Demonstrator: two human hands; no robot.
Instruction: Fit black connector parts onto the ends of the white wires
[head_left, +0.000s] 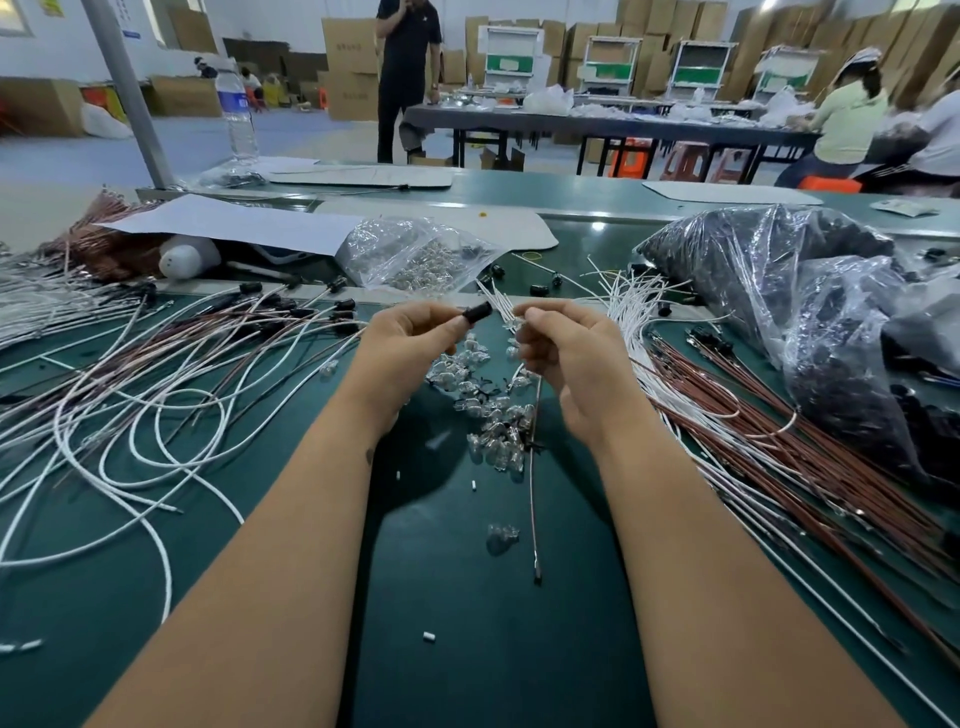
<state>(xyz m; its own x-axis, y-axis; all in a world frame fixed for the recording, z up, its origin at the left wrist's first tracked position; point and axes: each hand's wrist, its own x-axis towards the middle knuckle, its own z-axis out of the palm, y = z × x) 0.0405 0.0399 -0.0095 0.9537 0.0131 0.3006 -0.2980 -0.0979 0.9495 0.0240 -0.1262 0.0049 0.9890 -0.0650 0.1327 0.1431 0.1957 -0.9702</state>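
Observation:
My left hand (410, 340) pinches a small black connector part (478, 313) between thumb and fingertips, above the green table. Just to its right, my right hand (563, 345) has its fingers curled around a small clear bulb (519, 323); a thin brown wire (534, 488) hangs down from that hand to the table. The two hands are a short gap apart. Loose white wires (631, 301) fan out behind the right hand. To the left lie white and brown wires with black connectors fitted (343, 305).
A heap of small clear bulbs (485, 410) lies between my forearms. Brown and white wires (789, 467) lie at the right beside a plastic bag of black parts (779, 270). A clear bag of parts (415, 257) and paper sheets sit behind. People work at far tables.

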